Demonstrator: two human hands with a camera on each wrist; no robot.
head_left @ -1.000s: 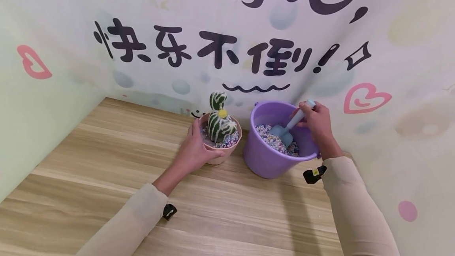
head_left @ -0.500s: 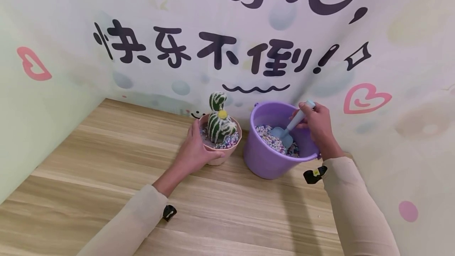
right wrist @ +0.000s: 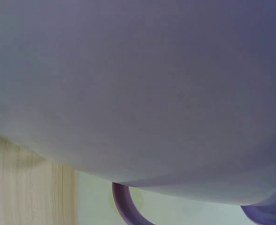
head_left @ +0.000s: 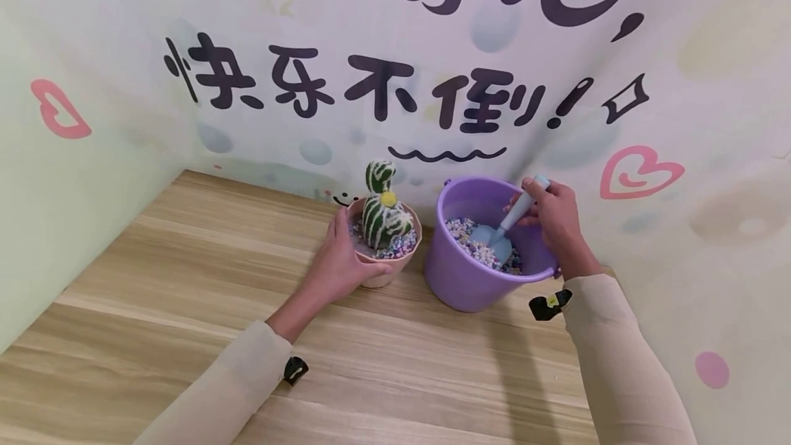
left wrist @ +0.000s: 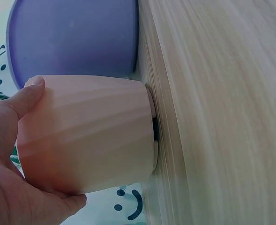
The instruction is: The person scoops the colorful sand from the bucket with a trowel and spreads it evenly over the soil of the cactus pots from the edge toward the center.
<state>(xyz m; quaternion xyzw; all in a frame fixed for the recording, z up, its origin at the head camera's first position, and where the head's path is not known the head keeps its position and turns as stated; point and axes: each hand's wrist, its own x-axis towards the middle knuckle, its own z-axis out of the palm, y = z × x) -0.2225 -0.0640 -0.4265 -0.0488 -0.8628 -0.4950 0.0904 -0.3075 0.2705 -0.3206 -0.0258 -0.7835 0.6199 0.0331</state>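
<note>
In the head view my left hand (head_left: 336, 261) grips the side of a pink flowerpot (head_left: 398, 264), fingers on the far left and thumb across the front. A green-and-white striped cactus (head_left: 377, 225) with a yellow flower stands in it among small coloured pebbles (head_left: 404, 244). The left wrist view shows the hand (left wrist: 11, 159) around the pot's rim end. To the right, my right hand (head_left: 557, 215) holds a light blue toy shovel (head_left: 518, 211) by its handle. Its blade rests on pebbles (head_left: 472, 247) inside a purple bucket (head_left: 460, 283).
Pot and bucket stand close together on a wood-grain table (head_left: 204, 307), near the printed wall cloth (head_left: 296, 150) behind. The bucket's wall (right wrist: 142, 93) fills most of the right wrist view, with a purple handle loop (right wrist: 126, 204) below it.
The shovel's blade has shifted very slightly on the pebbles in the bucket. My left hand and the flowerpot stay where they were.
</note>
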